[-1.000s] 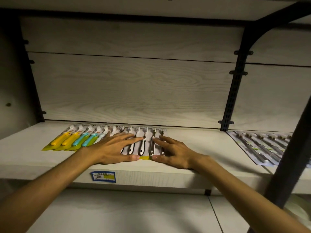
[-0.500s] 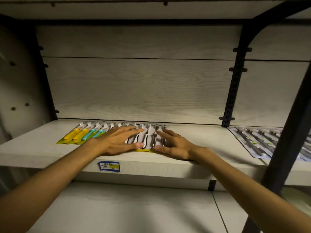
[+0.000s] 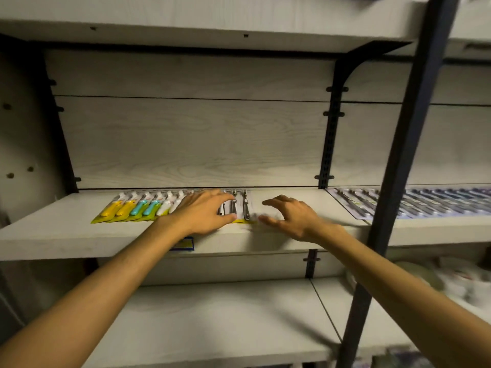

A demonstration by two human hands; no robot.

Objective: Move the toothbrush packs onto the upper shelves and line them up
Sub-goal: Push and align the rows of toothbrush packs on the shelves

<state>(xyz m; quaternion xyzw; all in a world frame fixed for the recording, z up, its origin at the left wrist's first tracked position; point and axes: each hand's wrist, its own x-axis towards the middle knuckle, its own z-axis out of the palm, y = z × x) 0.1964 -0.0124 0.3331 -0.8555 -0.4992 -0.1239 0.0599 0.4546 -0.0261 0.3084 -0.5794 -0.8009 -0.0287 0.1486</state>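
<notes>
A row of overlapping toothbrush packs (image 3: 138, 208) lies flat on the pale wooden shelf (image 3: 53, 235), with yellow, teal and white handles at the left and dark handles (image 3: 245, 207) at the right end. My left hand (image 3: 204, 215) rests flat on the middle packs, fingers spread. Just off the row's right end my right hand (image 3: 289, 217) hovers, fingers loosely curled and holding nothing. It is blurred.
A second row of dark toothbrush packs (image 3: 414, 203) lies on the neighbouring shelf to the right. A black upright post (image 3: 398, 181) crosses the foreground at right. A blue price label (image 3: 184, 244) sits on the shelf's front edge. A bare shelf (image 3: 212, 328) runs below.
My right hand has lifted off the rightmost packs and drawn away to the right. My left hand stays on the row. The camera has pulled back and tilted.
</notes>
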